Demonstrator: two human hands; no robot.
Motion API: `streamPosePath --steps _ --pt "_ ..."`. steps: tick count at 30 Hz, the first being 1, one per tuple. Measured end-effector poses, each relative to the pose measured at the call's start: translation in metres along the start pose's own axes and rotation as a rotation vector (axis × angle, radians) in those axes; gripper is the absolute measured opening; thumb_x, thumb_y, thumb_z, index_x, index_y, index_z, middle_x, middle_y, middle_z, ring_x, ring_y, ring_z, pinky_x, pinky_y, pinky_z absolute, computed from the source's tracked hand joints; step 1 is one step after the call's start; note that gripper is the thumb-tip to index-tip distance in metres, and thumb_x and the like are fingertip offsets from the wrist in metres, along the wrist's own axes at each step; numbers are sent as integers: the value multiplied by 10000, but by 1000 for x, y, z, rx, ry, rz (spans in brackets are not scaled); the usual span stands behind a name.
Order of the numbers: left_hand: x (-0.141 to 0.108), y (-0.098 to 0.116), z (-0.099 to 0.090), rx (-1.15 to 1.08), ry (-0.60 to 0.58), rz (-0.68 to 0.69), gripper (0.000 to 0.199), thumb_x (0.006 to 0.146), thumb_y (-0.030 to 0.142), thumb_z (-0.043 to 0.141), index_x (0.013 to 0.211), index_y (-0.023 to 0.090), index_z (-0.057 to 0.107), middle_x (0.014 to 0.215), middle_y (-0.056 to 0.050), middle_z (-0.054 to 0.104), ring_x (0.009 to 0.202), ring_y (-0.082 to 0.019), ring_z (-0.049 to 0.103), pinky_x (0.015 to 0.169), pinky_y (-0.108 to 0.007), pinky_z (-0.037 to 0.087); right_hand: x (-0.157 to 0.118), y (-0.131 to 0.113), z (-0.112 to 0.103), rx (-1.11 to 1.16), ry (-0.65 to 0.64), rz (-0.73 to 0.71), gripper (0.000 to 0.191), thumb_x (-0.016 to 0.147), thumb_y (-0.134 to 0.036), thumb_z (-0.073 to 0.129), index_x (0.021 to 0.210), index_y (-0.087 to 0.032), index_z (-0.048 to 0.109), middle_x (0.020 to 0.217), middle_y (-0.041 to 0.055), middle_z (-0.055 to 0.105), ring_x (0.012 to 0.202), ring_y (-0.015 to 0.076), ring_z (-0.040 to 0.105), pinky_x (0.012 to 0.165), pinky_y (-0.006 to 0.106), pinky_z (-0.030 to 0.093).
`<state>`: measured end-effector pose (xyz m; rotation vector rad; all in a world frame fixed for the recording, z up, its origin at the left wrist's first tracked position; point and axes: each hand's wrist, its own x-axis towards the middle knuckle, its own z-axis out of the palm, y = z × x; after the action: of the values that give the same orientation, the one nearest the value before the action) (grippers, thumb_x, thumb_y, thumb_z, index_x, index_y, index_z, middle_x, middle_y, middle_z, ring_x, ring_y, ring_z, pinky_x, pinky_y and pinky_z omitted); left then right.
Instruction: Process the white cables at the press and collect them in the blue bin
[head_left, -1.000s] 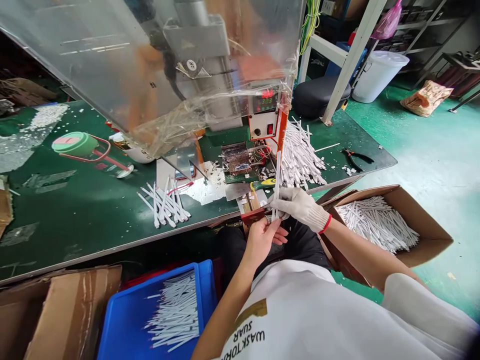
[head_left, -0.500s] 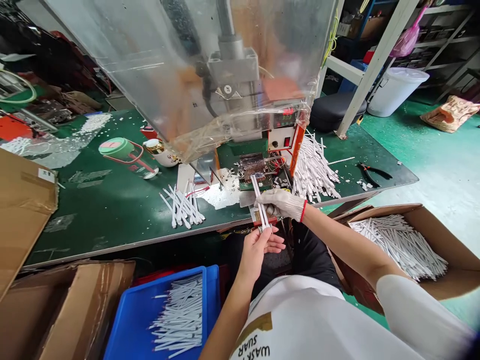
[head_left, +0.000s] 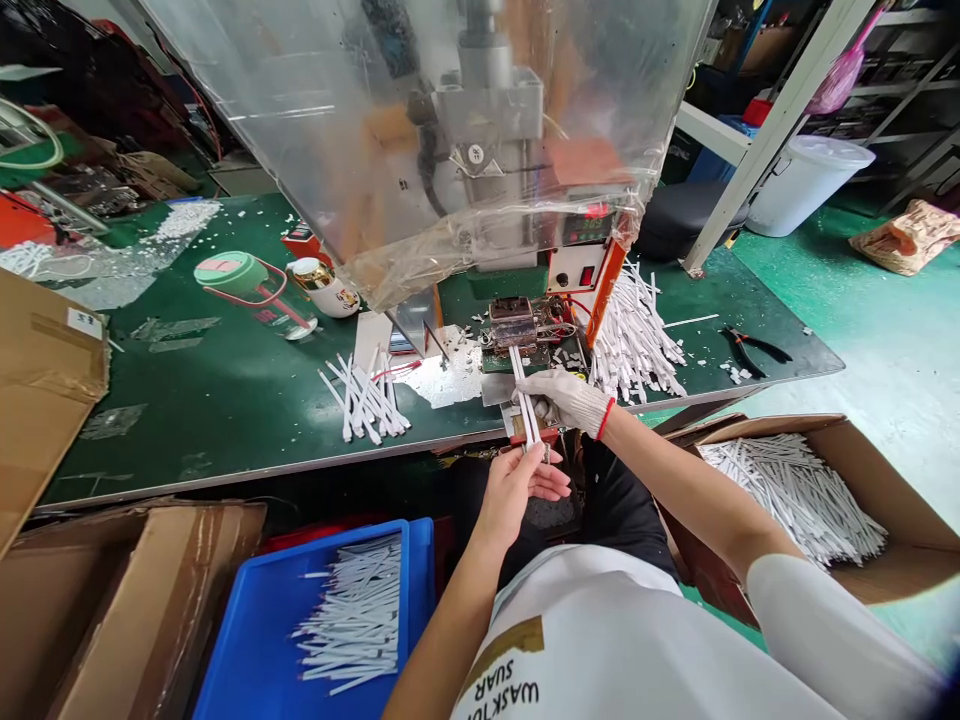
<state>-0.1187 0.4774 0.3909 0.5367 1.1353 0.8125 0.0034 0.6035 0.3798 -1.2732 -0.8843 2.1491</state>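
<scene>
Two thin white strips (head_left: pixel 527 405) run side by side from a small metal block (head_left: pixel 514 325) under the machine toward my body. Their far ends meet the block's front edge; whether they go inside it I cannot make out. My left hand (head_left: pixel 517 480), bare, pinches the near ends between thumb and forefinger, its other fingers loosely extended. In a white knit glove with a red cuff, my right hand (head_left: pixel 566 398) closes on the strips about midway. A loose pile of white strips (head_left: pixel 366 400) lies on the green table (head_left: pixel 247 410) to the left.
A clear plastic guard (head_left: pixel 300 130) hangs before the machine. Right of it are a large heap of strips (head_left: pixel 637 335) and pliers (head_left: pixel 754 350). A bottle (head_left: pixel 255 290) and mug (head_left: pixel 326 288) stand left. Below are a blue bin (head_left: pixel 255 610) and a cardboard box (head_left: pixel 900 490) holding strips.
The view has shifted slightly, so the machine sits farther right. The metal block now looks taller, with a shiny front face above the strips' ends. Both hands keep their hold.
</scene>
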Motion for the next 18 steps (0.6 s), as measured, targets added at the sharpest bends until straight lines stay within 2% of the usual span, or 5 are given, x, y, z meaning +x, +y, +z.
streamPosePath --steps 4,8,13,18 --pt "1 0 2 -20 0 -3 510 790 598 658 867 94 682 661 -96 733 575 -205 714 541 -256 538 5 4 -2 12 9 -10 293 681 -332 817 691 -141 596 511 -33 508 398 56 401 349 159 292" --pt "0 1 8 -75 11 -33 602 751 670 646 894 87 690 646 -93 724 536 -198 700 492 -244 516 9 4 0 38 37 17 220 759 -319 749 761 -120 656 557 1 571 390 70 433 335 171 310" --pt "4 2 10 -82 1 -16 688 718 764 600 828 89 682 632 -109 709 515 -199 685 473 -252 499 21 -5 14 136 139 -45 161 862 -249 642 805 -103 680 681 71 658 494 117 564 430 214 462" --pt "6 1 8 -75 -13 21 679 698 767 594 766 95 664 605 -113 694 501 -202 676 470 -255 491 30 -13 25 218 158 -87 180 896 -269 622 817 -109 647 630 60 619 479 129 557 431 227 470"
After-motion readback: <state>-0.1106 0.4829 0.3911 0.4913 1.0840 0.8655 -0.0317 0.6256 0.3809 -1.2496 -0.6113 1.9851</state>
